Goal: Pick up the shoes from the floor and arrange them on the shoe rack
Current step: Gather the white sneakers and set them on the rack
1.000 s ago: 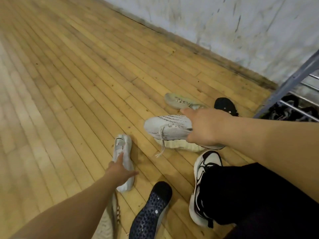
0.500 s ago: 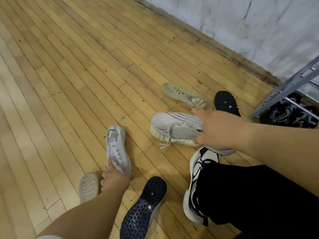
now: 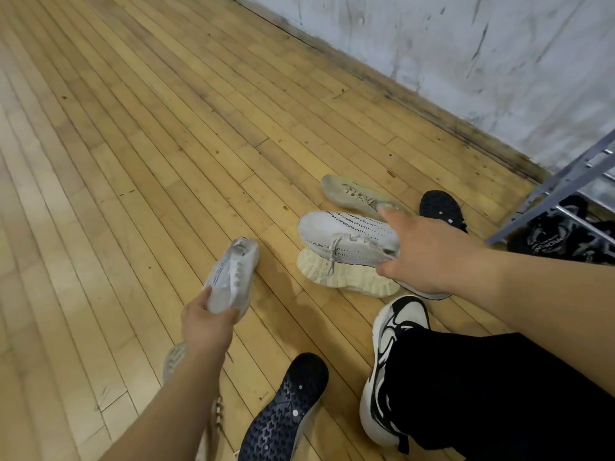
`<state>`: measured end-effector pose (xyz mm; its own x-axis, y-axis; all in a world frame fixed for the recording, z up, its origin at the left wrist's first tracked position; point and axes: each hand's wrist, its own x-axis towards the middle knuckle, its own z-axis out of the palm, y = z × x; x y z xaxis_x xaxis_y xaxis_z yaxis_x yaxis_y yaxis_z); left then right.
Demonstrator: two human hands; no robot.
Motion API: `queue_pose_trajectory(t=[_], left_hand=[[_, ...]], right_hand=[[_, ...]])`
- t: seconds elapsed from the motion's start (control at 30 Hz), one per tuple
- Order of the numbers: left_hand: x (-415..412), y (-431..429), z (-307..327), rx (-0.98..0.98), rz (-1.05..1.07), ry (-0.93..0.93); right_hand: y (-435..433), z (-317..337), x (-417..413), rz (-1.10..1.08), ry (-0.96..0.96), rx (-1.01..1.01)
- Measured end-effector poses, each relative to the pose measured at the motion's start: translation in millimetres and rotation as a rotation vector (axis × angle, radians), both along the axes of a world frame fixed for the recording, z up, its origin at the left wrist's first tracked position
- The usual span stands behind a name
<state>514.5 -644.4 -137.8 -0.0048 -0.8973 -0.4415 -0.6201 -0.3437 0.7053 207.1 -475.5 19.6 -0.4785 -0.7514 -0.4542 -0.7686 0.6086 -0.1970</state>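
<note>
Down on the wooden plank floor [image 3: 139,168], both hands are closed on shoes. The left hand [image 3: 208,322] has its fingers wrapped around the heel end of a pale grey mesh sneaker [image 3: 233,277], toe pointing away. The right hand [image 3: 429,251] grips the heel end of a white knit sneaker with black dotted lines [image 3: 346,236], held just above a cream lugged sole [image 3: 346,277]. Near the wall stands the grey metal shoe rack [image 3: 559,191], a black shoe [image 3: 552,237] already inside it.
</note>
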Motion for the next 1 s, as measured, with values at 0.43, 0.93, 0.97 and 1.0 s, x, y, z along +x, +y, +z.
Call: queue_pose_trajectory(t=[0.43,0.93,0.97,1.0], left_hand=[[-37.8,-62.7,155.6,0.464,-0.36,0.631],[-76.1,-35.8,177.6,0.541,-0.338,0.691],[-75.7,-34.4,175.2,0.543,-0.336,0.691],[-76.0,-33.0,172.8,0.543,-0.334,0.681]], right_hand=[[0.1,55.7,5.5,0.004,0.239,-0.223],[34.8,65.2,18.2,-0.006,0.259,-0.228],[34.0,65.1,18.0,-0.007,0.26,-0.224],[33.4,64.8,17.9,-0.005,0.261,-0.223]])
